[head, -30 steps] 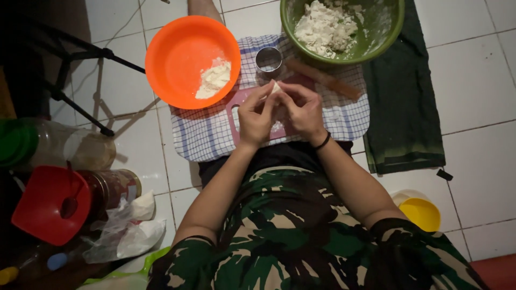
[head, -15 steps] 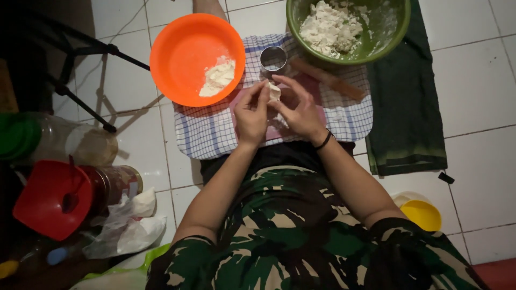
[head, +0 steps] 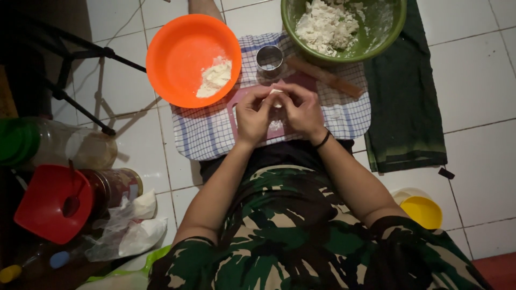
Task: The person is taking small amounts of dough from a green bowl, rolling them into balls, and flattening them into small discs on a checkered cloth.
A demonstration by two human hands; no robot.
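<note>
Both hands have drawn back together around the small piece of dough: half a second ago the fingers were spread a little with the white piece showing between them, and now they close in on it again, much as a second ago. Left hand point(head: 253, 114) and right hand point(head: 301, 109) meet fingertip to fingertip, each narrowed to a pinch on the dough piece point(head: 276, 92), which shows only as a small white patch where the fingertips join. They hold it just above a pink cutting board point(head: 306, 81) that lies on a blue-and-white checked cloth point(head: 207, 134) spread over the white tiled floor point(head: 478, 134).

Just far of the hands stands a small metal cup point(head: 269, 57), and right of it lies a wooden rolling pin point(head: 325, 78), tilted across the cloth. Far right sits a green bowl point(head: 389, 29) with a rough mass of dough in it. Far left, an orange bowl point(head: 180, 56) holds a small heap of flour and overlaps the cloth's corner. A dark green towel point(head: 406, 118) lies right of the cloth. Near right sits a yellow lid point(head: 423, 211). At the left edge are a red funnel point(head: 45, 204), a clear jar point(head: 80, 150) and a crumpled plastic bag point(head: 129, 228).
</note>
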